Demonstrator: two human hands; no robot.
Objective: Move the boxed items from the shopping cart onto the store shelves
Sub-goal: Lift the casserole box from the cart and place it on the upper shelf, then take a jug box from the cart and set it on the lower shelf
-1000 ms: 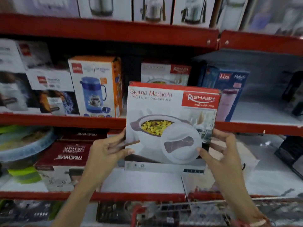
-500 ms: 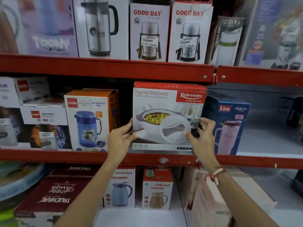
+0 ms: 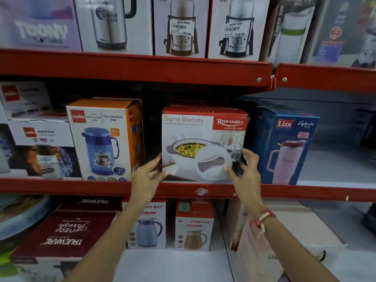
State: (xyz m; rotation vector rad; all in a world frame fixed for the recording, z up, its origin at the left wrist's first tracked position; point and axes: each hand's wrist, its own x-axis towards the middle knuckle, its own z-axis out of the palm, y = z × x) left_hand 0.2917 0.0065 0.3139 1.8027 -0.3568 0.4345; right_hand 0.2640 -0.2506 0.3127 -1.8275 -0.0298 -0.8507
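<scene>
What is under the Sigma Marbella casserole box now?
The casserole box appears to rest on the red middle shelf, between the orange jug box and blue Liza box. Space behind it is hidden.

Left hand (image 3: 147,178) and right hand (image 3: 246,173) reach forward, fingers spread, arms extended.
</scene>
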